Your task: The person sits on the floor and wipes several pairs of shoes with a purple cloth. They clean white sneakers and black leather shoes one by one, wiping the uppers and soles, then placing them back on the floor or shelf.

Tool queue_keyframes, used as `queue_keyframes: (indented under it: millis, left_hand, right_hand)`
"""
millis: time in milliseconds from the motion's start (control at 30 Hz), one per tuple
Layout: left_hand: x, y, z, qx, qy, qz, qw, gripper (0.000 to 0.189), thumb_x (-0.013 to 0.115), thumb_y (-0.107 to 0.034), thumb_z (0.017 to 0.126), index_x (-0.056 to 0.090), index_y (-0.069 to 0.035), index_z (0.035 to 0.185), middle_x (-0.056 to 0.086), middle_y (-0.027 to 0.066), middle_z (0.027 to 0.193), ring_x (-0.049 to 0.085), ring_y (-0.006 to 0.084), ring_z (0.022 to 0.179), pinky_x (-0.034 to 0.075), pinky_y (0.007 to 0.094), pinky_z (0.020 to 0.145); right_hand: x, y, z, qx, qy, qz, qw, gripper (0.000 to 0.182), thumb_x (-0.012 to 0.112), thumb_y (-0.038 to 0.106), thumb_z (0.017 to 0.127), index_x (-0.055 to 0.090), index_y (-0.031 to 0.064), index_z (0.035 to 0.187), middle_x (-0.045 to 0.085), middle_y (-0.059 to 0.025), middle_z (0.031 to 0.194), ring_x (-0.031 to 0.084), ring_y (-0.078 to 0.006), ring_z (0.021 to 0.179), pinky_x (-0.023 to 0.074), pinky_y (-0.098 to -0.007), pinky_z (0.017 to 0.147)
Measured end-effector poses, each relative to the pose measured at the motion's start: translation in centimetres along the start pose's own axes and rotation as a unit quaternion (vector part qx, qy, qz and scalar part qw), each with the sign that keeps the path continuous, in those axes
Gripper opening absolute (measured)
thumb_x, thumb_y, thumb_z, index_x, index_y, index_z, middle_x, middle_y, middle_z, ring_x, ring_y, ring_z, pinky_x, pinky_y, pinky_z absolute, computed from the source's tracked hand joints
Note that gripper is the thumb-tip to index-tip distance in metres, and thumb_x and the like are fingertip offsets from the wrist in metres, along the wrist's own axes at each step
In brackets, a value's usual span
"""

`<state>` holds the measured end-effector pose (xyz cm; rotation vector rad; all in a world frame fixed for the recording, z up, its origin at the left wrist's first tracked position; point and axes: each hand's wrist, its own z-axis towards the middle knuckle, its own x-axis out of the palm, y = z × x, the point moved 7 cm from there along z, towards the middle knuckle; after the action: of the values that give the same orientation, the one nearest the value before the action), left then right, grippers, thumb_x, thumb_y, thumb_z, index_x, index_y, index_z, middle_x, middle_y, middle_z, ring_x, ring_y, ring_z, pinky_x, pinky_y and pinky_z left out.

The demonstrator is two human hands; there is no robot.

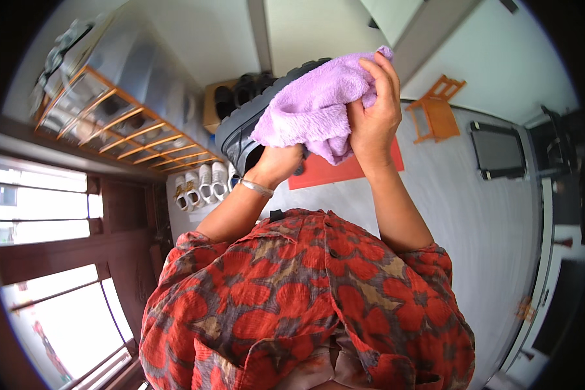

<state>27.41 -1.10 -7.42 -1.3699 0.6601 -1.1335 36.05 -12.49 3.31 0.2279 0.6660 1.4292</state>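
Observation:
A black shoe (243, 124) with a thick, ridged sole is held up before me, tilted, its sole edge towards the upper left. My left hand (283, 163), with a bracelet at the wrist, grips the shoe near its opening; its fingers are hidden under the cloth. A fluffy light-purple cloth (317, 105) lies over much of the shoe. My right hand (378, 107) holds the cloth at its right end, thumb below and fingers bent over the top. What the cloth covers of the shoe cannot be seen.
At the left stands a shoe rack (126, 124) with orange-brown bars. White shoes (212, 183) line the floor beside it. Dark shoes (243, 90) sit in a cardboard box (210, 109). A red mat (321, 174) lies below my hands; a small wooden chair (438, 117) stands to the right.

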Motion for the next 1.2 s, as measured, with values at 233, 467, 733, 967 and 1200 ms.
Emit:
queue_keyframes:
  millis: [233, 467, 733, 967, 1200]
  left_hand:
    - [11.3, 3.3, 5.0, -0.071, 0.114, -0.256, 0.957, 0.044, 0.043, -0.031, 0.093, 0.042, -0.002, 0.126, 0.049, 0.0080, 0.123, 0.049, 0.0216, 0.111, 0.038, 0.0326, 0.098]
    - [19.8, 10.4, 12.5, -0.109, 0.257, -0.416, 0.865, 0.037, 0.037, -0.015, 0.094, 0.038, -0.004, 0.129, 0.044, 0.0092, 0.129, 0.043, 0.0192, 0.116, 0.033, 0.0301, 0.101]
    - [22.9, 21.5, 18.4, -0.291, 0.141, -0.465, 0.824, 0.039, 0.033, -0.025, 0.095, 0.035, -0.007, 0.130, 0.040, 0.0138, 0.132, 0.041, 0.0270, 0.121, 0.031, 0.0408, 0.104]
    - [24.3, 26.0, 27.0, -0.406, 0.031, -0.407, 0.818, 0.041, 0.045, -0.023, 0.092, 0.040, -0.002, 0.126, 0.046, 0.0122, 0.127, 0.047, 0.0260, 0.116, 0.039, 0.0404, 0.099]
    - [24.4, 25.7, 35.3, -0.310, 0.108, -0.463, 0.824, 0.074, 0.060, -0.013, 0.068, 0.029, -0.002, 0.134, 0.041, 0.0120, 0.134, 0.034, 0.0273, 0.126, 0.023, 0.0388, 0.107]
  right_hand:
    - [-6.2, -3.7, -3.2, -0.012, 0.086, 0.036, 0.996, 0.049, 0.055, -0.005, 0.069, 0.049, 0.0000, 0.117, 0.044, -0.0201, 0.127, 0.044, -0.0366, 0.116, 0.0341, -0.0430, 0.098]
    - [-8.4, -14.8, -1.3, 0.072, 0.195, -0.091, 0.974, 0.053, 0.058, 0.007, 0.074, 0.042, 0.0015, 0.124, 0.041, -0.0210, 0.128, 0.050, -0.0374, 0.103, 0.0414, -0.0407, 0.089]
    - [-5.5, -31.1, 2.5, 0.164, 0.425, -0.156, 0.877, 0.050, 0.061, 0.025, 0.075, 0.047, 0.0043, 0.118, 0.052, -0.0126, 0.114, 0.054, -0.0310, 0.097, 0.0469, -0.0403, 0.076]
    - [-2.6, -45.5, 5.2, 0.231, 0.411, -0.118, 0.874, 0.025, 0.057, 0.017, 0.077, 0.057, 0.0046, 0.098, 0.061, -0.0118, 0.093, 0.059, -0.0299, 0.084, 0.0469, -0.0389, 0.071]
    - [-1.0, -55.0, 9.3, 0.296, 0.257, -0.050, 0.919, 0.019, 0.055, 0.006, 0.075, 0.058, 0.0045, 0.094, 0.061, -0.0166, 0.085, 0.061, -0.0280, 0.078, 0.0466, -0.0344, 0.068]
